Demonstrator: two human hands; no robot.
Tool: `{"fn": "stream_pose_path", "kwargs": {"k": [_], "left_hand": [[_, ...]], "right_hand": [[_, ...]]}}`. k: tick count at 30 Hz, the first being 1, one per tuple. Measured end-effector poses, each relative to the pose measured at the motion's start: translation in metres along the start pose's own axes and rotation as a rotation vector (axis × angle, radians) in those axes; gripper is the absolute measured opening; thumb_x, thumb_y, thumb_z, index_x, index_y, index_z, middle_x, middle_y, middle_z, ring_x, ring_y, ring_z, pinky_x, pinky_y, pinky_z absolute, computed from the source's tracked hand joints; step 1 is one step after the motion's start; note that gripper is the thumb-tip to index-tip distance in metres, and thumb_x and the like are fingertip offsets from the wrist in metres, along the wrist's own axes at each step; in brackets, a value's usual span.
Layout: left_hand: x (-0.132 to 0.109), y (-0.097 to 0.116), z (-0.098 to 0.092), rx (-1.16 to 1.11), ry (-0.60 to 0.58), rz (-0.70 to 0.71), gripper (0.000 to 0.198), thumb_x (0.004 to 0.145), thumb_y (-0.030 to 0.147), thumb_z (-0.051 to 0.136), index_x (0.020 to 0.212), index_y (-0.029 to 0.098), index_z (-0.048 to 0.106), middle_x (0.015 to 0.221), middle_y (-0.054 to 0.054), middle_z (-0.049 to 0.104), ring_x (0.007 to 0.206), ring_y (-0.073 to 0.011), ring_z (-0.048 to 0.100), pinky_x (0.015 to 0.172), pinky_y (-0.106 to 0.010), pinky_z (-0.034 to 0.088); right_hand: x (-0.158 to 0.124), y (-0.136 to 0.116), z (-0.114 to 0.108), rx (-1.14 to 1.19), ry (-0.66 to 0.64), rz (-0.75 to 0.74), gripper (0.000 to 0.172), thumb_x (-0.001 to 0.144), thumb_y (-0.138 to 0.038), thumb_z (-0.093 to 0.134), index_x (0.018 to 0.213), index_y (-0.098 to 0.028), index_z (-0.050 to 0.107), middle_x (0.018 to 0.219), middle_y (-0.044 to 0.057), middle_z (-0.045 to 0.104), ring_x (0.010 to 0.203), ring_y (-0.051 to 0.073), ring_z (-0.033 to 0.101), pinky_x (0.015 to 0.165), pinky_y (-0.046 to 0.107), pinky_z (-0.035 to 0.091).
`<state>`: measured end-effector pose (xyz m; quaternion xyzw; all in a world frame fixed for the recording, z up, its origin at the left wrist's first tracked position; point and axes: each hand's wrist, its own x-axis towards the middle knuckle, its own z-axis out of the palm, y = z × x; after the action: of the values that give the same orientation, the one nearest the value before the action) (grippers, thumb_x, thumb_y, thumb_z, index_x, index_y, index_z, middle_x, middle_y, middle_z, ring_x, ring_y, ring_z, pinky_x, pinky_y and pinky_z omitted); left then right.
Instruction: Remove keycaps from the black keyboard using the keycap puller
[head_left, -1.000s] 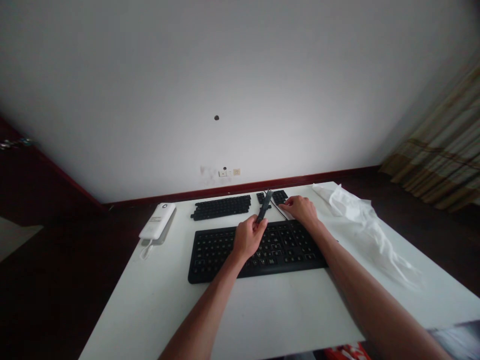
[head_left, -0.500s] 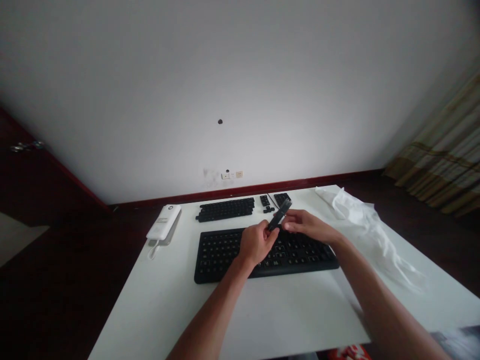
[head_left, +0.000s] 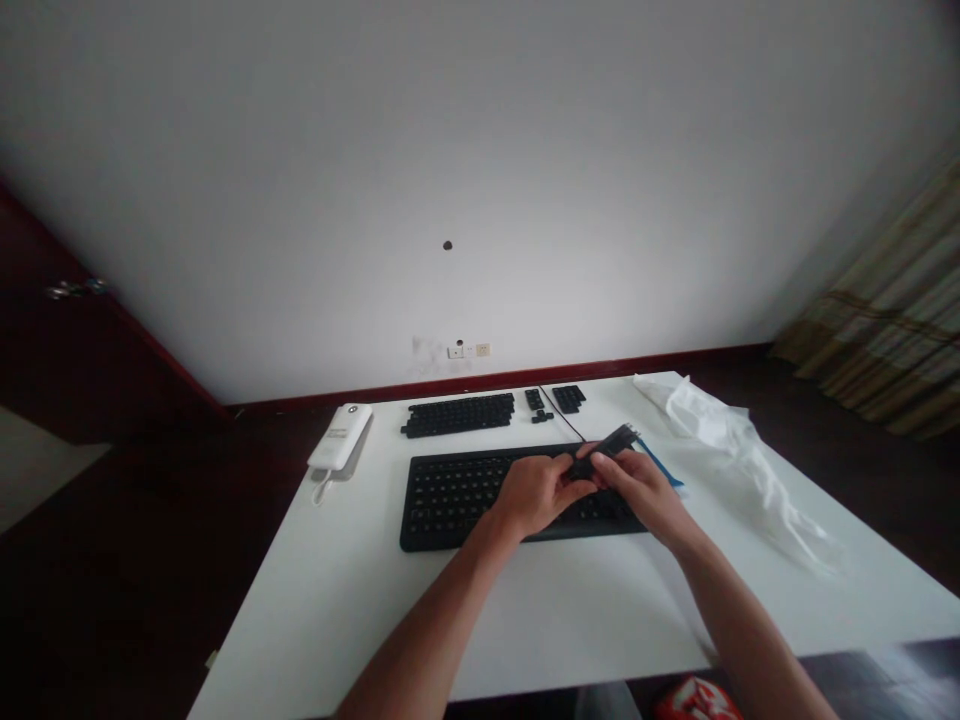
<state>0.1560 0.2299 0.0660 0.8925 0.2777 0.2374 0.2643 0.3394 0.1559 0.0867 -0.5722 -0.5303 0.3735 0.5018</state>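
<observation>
1. Both hands meet above the right part of a black keyboard, which lies flat on a white table with its long side across the view.
2. The left hand has its grip closed on the near end of a dark slim tool; its wrist comes in from 7 o'clock.
3. The right hand also has its grip on this tool, thumb laid over it, the forearm entering from 5 o'clock. The fingers partly hide the tool; its frayed-looking far end sticks out toward 2 o'clock.
4. From the keyboard's middle, a wide block of black keys sits at 11 o'clock, a small key group at 12 with a few loose keys just below it, and a number-pad block at 1.
5. A thin dark cable runs between the two smaller groups toward the keyboard.
6. A blue item shows at 2 o'clock, partly hidden by the right hand.
7. At 10 o'clock lies a white device with a white loop; between 2 and 3 o'clock, a crumpled white bag.
</observation>
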Motion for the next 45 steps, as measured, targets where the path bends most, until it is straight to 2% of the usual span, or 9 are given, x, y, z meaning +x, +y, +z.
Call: {"fn": "stream_pose_path", "kwargs": {"k": [4,9,14,22,31,35,38,42,45], "left_hand": [[-0.001,0.001,0.006,-0.047,0.005,0.015,0.043,0.100,0.062,0.057,0.093,0.021,0.071,0.080,-0.004,0.072,0.073,-0.0211,0.066,0.064,-0.027,0.037],[-0.001,0.000,0.010,-0.053,0.041,0.023,0.049,0.104,0.056,0.052,0.076,0.021,0.068,0.069,-0.003,0.065,0.064,-0.0180,0.059,0.062,-0.028,0.032],[-0.001,0.003,0.015,-0.100,-0.002,0.039,0.050,0.107,0.048,0.048,0.072,0.020,0.068,0.073,-0.005,0.069,0.070,-0.0188,0.064,0.066,-0.028,0.035],[-0.002,0.007,0.013,-0.120,-0.036,0.064,0.051,0.106,0.052,0.049,0.072,0.020,0.068,0.073,-0.004,0.070,0.071,-0.0185,0.063,0.065,-0.028,0.033],[0.000,0.008,0.010,-0.083,-0.132,0.045,0.046,0.102,0.055,0.057,0.076,0.019,0.069,0.072,0.000,0.067,0.069,-0.0159,0.060,0.063,-0.026,0.030],[-0.002,0.008,0.012,-0.048,-0.084,0.056,0.047,0.104,0.055,0.054,0.075,0.019,0.067,0.071,0.000,0.064,0.069,-0.0154,0.059,0.064,-0.027,0.031],[-0.003,0.011,0.015,-0.033,-0.027,0.052,0.040,0.102,0.056,0.058,0.084,0.021,0.068,0.073,0.002,0.064,0.070,-0.0147,0.059,0.064,-0.026,0.034],[-0.005,0.015,0.018,-0.021,0.059,0.029,0.027,0.099,0.047,0.066,0.115,0.024,0.067,0.076,0.005,0.063,0.073,-0.0145,0.061,0.069,-0.026,0.041],[-0.007,0.019,0.023,0.040,0.086,0.059,0.031,0.097,0.040,0.070,0.123,0.024,0.065,0.088,0.002,0.066,0.085,-0.0169,0.063,0.079,-0.028,0.047]], "right_hand": [[-0.011,0.002,0.000,0.014,0.033,-0.015,0.058,0.086,-0.074,0.066,0.101,-0.018,0.076,0.069,0.002,0.062,0.066,0.019,0.058,0.063,0.031,0.048],[-0.022,0.007,0.001,-0.017,0.159,-0.069,0.053,0.089,-0.070,0.066,0.105,-0.020,0.075,0.083,0.006,0.069,0.076,0.023,0.063,0.071,0.034,0.052],[-0.027,0.016,0.002,0.003,0.220,-0.070,0.051,0.089,-0.067,0.068,0.107,-0.020,0.075,0.084,0.006,0.070,0.078,0.024,0.064,0.074,0.036,0.054],[-0.034,0.011,-0.002,0.047,0.218,-0.017,0.056,0.085,-0.072,0.068,0.101,-0.019,0.075,0.069,0.003,0.063,0.068,0.021,0.059,0.065,0.033,0.049],[-0.041,0.018,-0.011,0.108,0.148,-0.056,0.049,0.090,-0.065,0.070,0.101,-0.018,0.075,0.071,0.003,0.064,0.067,0.019,0.059,0.063,0.031,0.048],[-0.044,0.020,-0.009,0.128,0.131,-0.111,0.040,0.088,-0.055,0.077,0.110,-0.021,0.073,0.090,0.006,0.072,0.077,0.020,0.065,0.069,0.032,0.055],[-0.048,0.027,-0.015,0.119,0.168,-0.114,0.038,0.087,-0.051,0.081,0.111,-0.023,0.073,0.107,0.008,0.074,0.089,0.024,0.069,0.079,0.035,0.060],[-0.052,0.042,-0.043,0.214,0.380,-0.105,0.036,0.090,-0.054,0.076,0.110,-0.026,0.069,0.114,0.008,0.075,0.099,0.026,0.073,0.086,0.040,0.063],[-0.057,0.050,-0.064,0.324,0.492,-0.079,0.039,0.089,-0.056,0.077,0.111,-0.028,0.062,0.113,0.007,0.077,0.096,0.025,0.077,0.093,0.045,0.064]]}}
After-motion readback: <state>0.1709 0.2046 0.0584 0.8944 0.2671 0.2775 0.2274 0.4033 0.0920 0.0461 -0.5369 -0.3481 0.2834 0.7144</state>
